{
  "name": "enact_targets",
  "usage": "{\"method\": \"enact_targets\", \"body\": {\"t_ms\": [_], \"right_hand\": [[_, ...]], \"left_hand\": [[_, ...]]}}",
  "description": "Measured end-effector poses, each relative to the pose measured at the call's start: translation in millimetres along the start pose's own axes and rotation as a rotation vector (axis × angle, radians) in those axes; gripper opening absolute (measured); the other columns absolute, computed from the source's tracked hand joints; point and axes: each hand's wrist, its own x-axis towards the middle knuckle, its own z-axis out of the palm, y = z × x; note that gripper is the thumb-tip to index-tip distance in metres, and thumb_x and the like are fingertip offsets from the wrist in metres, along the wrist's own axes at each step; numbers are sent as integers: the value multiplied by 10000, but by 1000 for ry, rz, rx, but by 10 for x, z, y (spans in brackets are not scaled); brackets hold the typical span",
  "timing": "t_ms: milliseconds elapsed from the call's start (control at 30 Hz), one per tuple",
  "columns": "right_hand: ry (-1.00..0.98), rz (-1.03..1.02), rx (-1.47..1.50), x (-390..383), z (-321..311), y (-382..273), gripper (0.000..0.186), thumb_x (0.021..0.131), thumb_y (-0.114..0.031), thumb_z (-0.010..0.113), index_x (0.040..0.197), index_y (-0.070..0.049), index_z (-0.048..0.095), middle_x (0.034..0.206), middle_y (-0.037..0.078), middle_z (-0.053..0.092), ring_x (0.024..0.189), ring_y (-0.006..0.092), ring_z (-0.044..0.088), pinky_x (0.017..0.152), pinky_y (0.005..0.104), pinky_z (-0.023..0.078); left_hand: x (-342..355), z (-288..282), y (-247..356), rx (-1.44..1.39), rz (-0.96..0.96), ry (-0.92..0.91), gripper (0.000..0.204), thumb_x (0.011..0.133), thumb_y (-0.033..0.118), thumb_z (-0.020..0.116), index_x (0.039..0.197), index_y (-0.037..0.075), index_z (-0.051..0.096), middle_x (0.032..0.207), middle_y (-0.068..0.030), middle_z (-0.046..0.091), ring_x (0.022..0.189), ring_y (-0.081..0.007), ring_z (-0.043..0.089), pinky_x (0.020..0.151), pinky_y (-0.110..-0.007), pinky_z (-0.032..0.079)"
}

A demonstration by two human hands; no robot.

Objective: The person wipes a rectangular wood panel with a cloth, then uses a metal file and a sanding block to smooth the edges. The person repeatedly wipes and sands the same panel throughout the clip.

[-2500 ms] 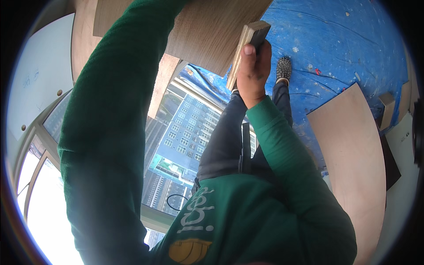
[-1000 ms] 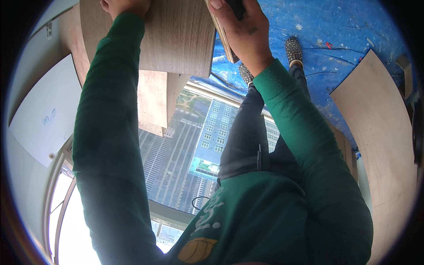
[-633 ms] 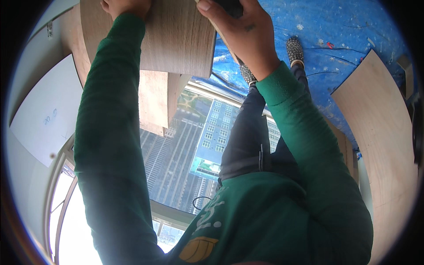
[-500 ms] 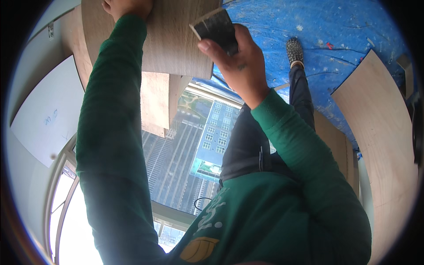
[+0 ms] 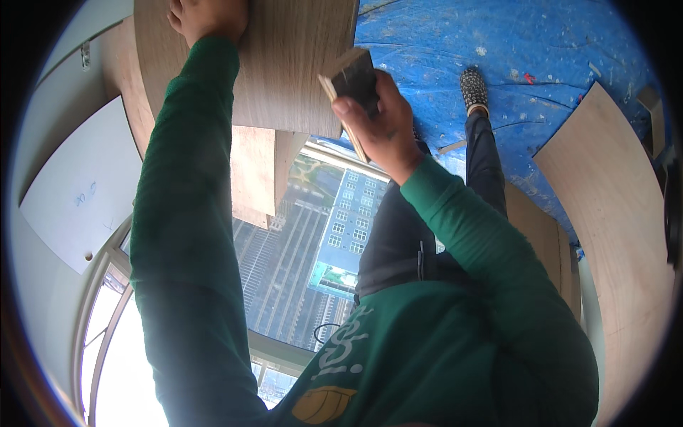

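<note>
A small wooden block (image 5: 358,80) with a dark face and pale, layered edges is in my right hand (image 5: 388,124). The thumb presses one side and the fingers wrap round the other. The block is tilted beside the right edge of a wood-grain panel (image 5: 292,71). My left hand (image 5: 208,18) rests over that panel at the top of the view, partly cut off by the picture's rim. Its visible fingers are curled, and anything under them is hidden.
Blue sheeting (image 5: 441,43), speckled with paint, covers the floor at right. A curved plywood sheet (image 5: 612,213) stands at far right. Below the panel are pale boards (image 5: 253,164) and a window (image 5: 284,263) overlooking buildings. At left is a white board (image 5: 85,185).
My right hand has come down with the block and turned it, so more of its pale layered edge shows. My left hand and the panel sit slightly lower in the view.
</note>
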Motion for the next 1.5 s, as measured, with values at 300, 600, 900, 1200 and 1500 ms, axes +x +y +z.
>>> {"method": "enact_targets", "body": {"t_ms": [300,600,900,1200,1500], "right_hand": [[103,-103,-66,1534,-230,-564,478,998,-471,717,890,-22,592,746,51,599,710,126,591,632,333,496],[-177,98,26,-728,88,137,561,906,-396,846,1204,-9,570,1043,119,684,907,237,701,818,371,563],[-103,324,-206,-792,-1181,363,531,968,-438,759,1211,-3,576,991,144,734,920,231,716,810,371,552],[10,350,-281,-646,-1847,303,455,983,-418,735,1133,-3,623,994,106,702,907,184,667,825,336,507],[-50,404,-268,-649,-1828,117,466,984,-417,732,1149,6,632,966,98,704,896,171,658,814,331,504]], "left_hand": [[-74,-144,175,-34,-127,-49,720,1066,556,415,1616,94,360,1670,-158,361,1555,-382,274,1289,-512,176],[-2,-113,-6,3,-42,-36,732,1065,557,421,1637,109,333,1693,-138,330,1560,-388,259,1292,-515,178],[-133,-154,580,-59,674,-92,725,1078,525,429,1651,95,321,1732,-165,250,1607,-344,209,1306,-523,103],[-1717,-342,507,-74,718,-161,696,1028,213,561,1651,50,297,1703,-206,307,1568,-407,308,1255,-593,242],[-3359,-1122,-292,86,668,-586,736,1034,345,572,1632,-1,317,1714,-235,251,1608,-398,190,1284,-616,115]]}}
